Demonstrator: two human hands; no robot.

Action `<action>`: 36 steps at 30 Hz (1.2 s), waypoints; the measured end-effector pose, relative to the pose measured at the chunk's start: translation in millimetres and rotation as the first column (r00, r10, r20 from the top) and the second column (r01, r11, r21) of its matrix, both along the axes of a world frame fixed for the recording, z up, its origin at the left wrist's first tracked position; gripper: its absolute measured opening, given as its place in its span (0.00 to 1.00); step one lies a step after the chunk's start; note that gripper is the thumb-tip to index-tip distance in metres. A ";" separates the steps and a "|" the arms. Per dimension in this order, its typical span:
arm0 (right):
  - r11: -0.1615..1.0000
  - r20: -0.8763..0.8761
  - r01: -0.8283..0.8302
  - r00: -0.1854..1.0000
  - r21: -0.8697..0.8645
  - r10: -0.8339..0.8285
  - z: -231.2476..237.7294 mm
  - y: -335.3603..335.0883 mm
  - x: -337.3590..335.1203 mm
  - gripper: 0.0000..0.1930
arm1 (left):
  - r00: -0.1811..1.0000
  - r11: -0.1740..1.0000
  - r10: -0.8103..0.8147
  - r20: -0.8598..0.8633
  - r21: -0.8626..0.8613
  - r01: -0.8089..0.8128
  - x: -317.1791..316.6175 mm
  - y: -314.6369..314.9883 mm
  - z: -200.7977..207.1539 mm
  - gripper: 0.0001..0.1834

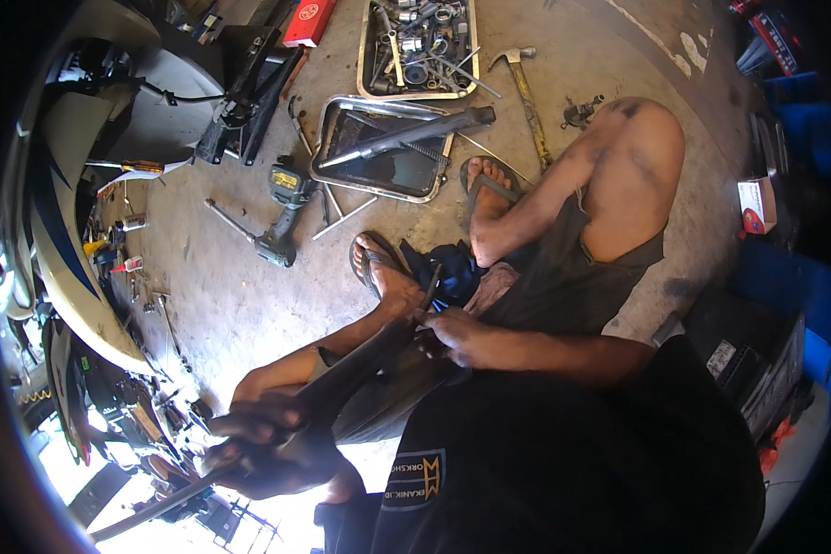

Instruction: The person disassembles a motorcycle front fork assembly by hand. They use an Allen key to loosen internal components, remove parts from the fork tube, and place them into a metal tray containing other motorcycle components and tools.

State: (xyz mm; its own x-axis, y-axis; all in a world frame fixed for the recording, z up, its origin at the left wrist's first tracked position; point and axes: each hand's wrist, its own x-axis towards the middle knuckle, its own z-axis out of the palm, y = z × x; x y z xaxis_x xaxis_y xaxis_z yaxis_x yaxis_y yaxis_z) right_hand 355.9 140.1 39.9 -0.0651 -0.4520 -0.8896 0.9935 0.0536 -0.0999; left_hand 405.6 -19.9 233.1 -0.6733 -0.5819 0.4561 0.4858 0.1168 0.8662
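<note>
A long dark motorcycle fork leg [355,369] lies slantwise across my lap, its metal tube running out to the lower left. My left hand [272,448], dark with grime, is wrapped around it near where the metal tube emerges. At its upper end my right hand [462,337] is closed, fingers curled in close to the leg. What those fingers grip is too dark to make out; something thin and bluish shows beside them. Beyond my feet, a shallow metal tray [328,171] carries another fork leg [415,136] and a coil spring [425,152].
A second tray [364,78] is heaped with sockets and wrenches. A hammer [529,106] and a cordless impact driver [284,208] lie on the concrete floor. Motorcycle body panels [69,249] stand at the left. A dark box [743,360] and blue containers [808,295] stand at the right.
</note>
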 end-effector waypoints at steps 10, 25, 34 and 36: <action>0.877 -0.780 -0.233 0.402 0.420 0.480 29.7 36.7 -187.3 0.16 | 0.951 0.915 0.289 0.107 -0.322 -0.242 -22.0 29.8 -107.0 0.19; 0.097 -0.394 -0.483 -0.564 0.870 0.726 -164.9 -3.1 -72.9 0.37 | 0.981 0.981 0.189 -0.036 -0.038 -0.190 -24.5 48.3 -132.1 0.21; 0.382 -0.562 -0.420 -0.514 0.824 0.647 -207.3 -27.9 -101.3 0.16 | 0.974 0.974 0.211 -0.077 -0.065 -0.216 -36.5 38.4 -119.6 0.23; 0.492 -0.595 -0.341 -0.534 0.801 0.600 -167.2 -53.7 -108.7 0.16 | 0.970 0.971 0.214 -0.115 -0.079 -0.224 -31.9 26.4 -101.5 0.14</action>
